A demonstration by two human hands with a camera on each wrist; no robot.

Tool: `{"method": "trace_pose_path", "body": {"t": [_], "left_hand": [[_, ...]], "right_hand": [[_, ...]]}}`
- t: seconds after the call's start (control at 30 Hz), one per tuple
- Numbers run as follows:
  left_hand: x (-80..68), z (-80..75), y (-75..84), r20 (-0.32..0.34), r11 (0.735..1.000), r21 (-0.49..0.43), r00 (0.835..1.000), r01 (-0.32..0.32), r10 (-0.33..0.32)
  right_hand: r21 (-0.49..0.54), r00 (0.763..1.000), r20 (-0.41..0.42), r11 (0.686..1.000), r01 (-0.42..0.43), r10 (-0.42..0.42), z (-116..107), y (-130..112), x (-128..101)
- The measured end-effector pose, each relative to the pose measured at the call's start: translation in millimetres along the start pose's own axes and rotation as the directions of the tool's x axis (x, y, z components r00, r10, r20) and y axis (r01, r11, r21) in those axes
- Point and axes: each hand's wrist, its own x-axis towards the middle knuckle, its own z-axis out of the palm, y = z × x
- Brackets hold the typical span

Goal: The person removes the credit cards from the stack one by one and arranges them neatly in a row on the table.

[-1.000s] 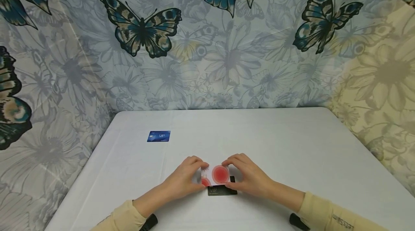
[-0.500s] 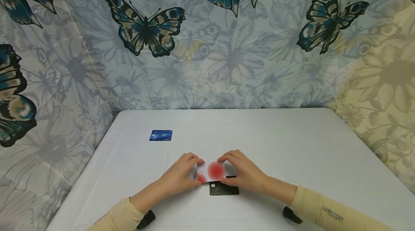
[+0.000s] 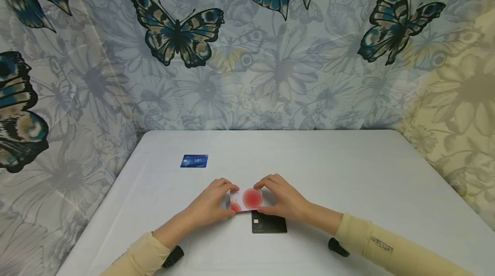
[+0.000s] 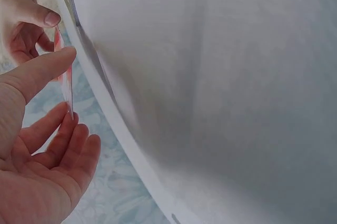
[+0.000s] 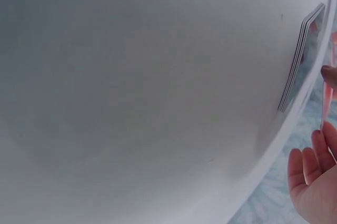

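Both hands are working one card near the worktop's six o'clock edge: the left hand is pinching the left end of the white card with red circles and the right hand is pinching its right end, fingers curled over the far edge, thumbs at the near one. The card is sitting between the two hands, raised slightly or just skimming the surface; which of the two I cannot tell from the head view. At six o'clock from it, just beside or barely touching, a black VIP card is lying flat and uncovered. A blue VIP card is lying well apart at about ten o'clock. Judging the step: the red-circle card is being lifted or slid clear of the black one, and the step looks nearly through. The next move is calling for a steady two-ended grip and a level carry, so the near edge is not dragging the black card along. Hard to read: the left wrist view is showing the card only edge-on between thumb and fingertips; the right wrist view is cutting off most of its hand and showing the black card as a thin sliver. Small print on all cards is too fine to make out.
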Motion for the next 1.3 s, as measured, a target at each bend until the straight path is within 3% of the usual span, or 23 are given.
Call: {"method": "trace_pose_path", "body": {"t": [0.47,0.9,1.3], "left_hand": [[0.4,-9.9,-17.8,-0.039,0.998,0.055,0.999,-0.013,0.015],[6.3,-19.6,-35.9,-0.007,0.996,0.084,1.0,-0.001,0.002],[13.6,-27.4,-55.0,-0.011,0.995,0.102,1.0,-0.006,0.007]], "right_hand": [[-0.005,0.998,0.017,0.999,0.054,-0.054,10.3,7.9,25.2],[-0.046,0.997,0.073,0.998,0.041,-0.038,15.2,11.8,49.7],[-0.092,0.996,0.043,0.992,0.081,-0.078,20.4,18.4,69.5]]}}
